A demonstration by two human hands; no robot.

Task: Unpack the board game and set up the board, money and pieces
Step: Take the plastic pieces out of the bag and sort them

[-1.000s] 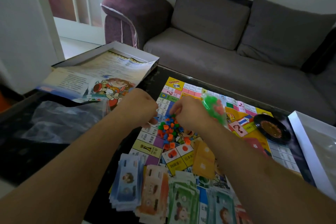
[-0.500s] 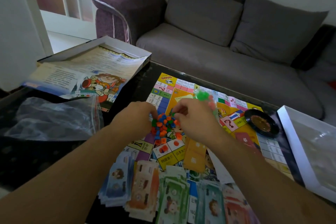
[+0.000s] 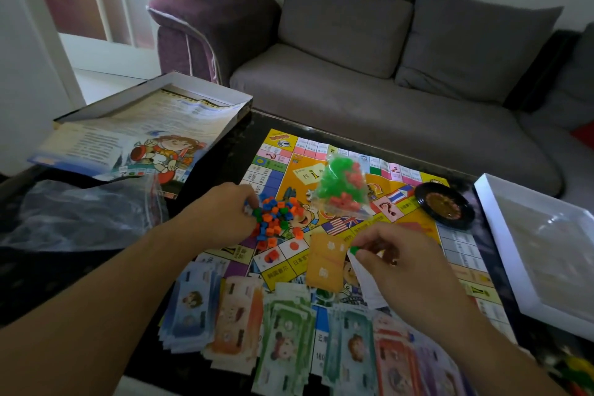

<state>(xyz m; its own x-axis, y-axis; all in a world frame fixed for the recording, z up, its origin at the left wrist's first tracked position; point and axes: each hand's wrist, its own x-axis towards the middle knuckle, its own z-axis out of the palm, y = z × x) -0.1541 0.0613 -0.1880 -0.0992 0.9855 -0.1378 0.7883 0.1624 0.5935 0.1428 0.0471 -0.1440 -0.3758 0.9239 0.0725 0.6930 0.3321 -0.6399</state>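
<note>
One view is all I have, the head camera, looking down at a dark table (image 3: pixel 225 151) with the game board (image 3: pixel 414 235) spread open on it. On the writing: the board squares carry Chinese characters too blurred for me to read; I can make out question marks on a few squares, and US and UK flags printed near the middle. Digits show on some left-edge squares but I cannot read them surely. The rule sheet (image 3: pixel 135 141), lying in the box lid (image 3: pixel 205 87) at the far left, has fine print I cannot read and a cartoon child.

My left hand (image 3: pixel 221 219) sits knuckles-up at the left edge of the pile of small pieces (image 3: pixel 276 215), orange, blue and green, its fingers curled down into them; it seems to pinch some, though the fingertips are hidden by the pile. My right hand (image 3: pixel 395 254) is lower and to the right, over the board, thumb and forefinger pinching one green piece (image 3: pixel 353 250), the other fingers curled under. Both forearms reach in from the bottom corners.

Just beyond the pile lies a clear bag of green and red houses (image 3: pixel 340 186). An orange card deck (image 3: pixel 324 264) lies just left of my right hand. The money (image 3: pixel 283 331) is fanned in stacks along the near edge: blue, orange, green, teal, red. A black roulette wheel (image 3: pixel 443 206) rests on the board's right side, a white box tray (image 3: pixel 540 247) beyond it, an empty plastic bag (image 3: pixel 77 212) at left, and a grey sofa (image 3: pixel 385 80) behind
</note>
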